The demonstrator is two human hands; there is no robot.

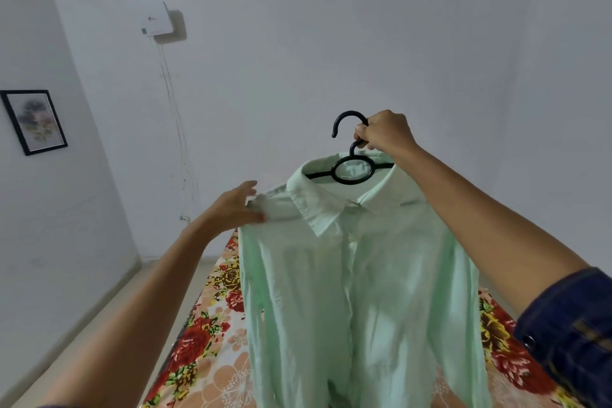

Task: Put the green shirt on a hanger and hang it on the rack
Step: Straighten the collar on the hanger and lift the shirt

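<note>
Right hand (384, 131) grips the hanger (352, 169) neck to suspend the green shirt (357, 291), while left hand (236, 205), fingers extended, seats its shoulder.

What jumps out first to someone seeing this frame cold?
The pale green shirt fills the centre, already draped on a black hanger and held up over a floral bedsheet. The right hand grips the hanger just below its hook, while the left hand touches the shirt's shoulder. No rack is in view; a framed picture hangs on the left wall.
</note>
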